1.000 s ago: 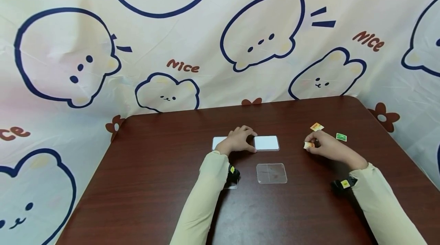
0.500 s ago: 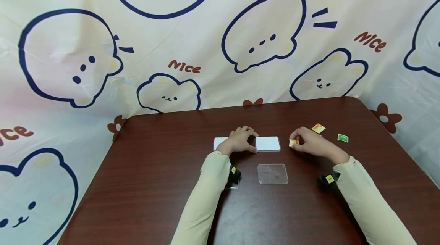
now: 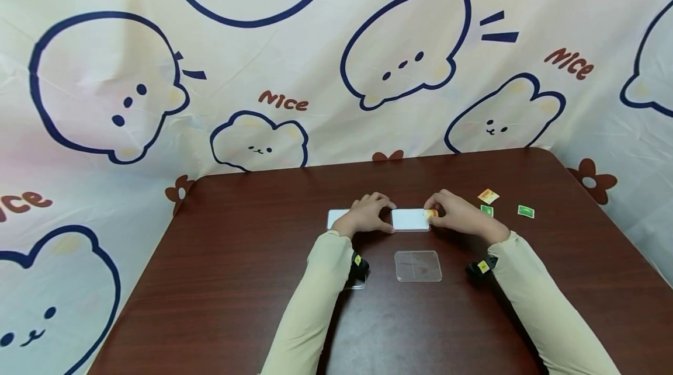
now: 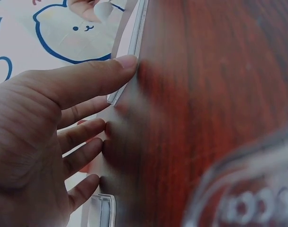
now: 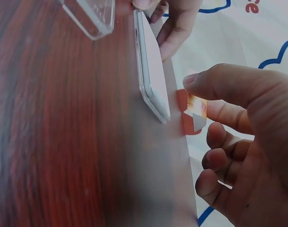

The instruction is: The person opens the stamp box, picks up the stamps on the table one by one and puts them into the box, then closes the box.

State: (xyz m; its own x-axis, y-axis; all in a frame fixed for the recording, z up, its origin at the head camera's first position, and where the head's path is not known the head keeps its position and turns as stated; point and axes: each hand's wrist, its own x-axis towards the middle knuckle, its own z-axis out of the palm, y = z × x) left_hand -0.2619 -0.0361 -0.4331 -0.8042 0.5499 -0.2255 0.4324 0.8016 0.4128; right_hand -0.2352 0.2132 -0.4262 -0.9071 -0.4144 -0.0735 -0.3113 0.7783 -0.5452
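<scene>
My left hand [image 3: 363,214] holds the left end of a clear flat case with a white insert [image 3: 409,219], thumb at its near side and index finger at its far side. Between thumb and index finger, my right hand [image 3: 460,214] pinches a small orange stamp [image 5: 196,111] with a perforated edge and a pale torn-looking corner. In the head view this stamp appears at the case's right end. The right wrist view shows it near the white insert, and I cannot tell whether they touch. A second white-filled case [image 3: 335,218] is partly covered by my left hand.
Beyond my right hand lie an orange stamp [image 3: 488,195] and two green stamps, one close by [image 3: 486,211] and one farther right [image 3: 526,211]. A clear lid [image 3: 418,266] rests nearer me. Another clear piece [image 3: 358,285] is mostly hidden under my left forearm.
My right hand has moved left with the orange stamp, from beside the loose stamps to the white case's right end. A green stamp has come into view behind it. My left hand stays put.
</scene>
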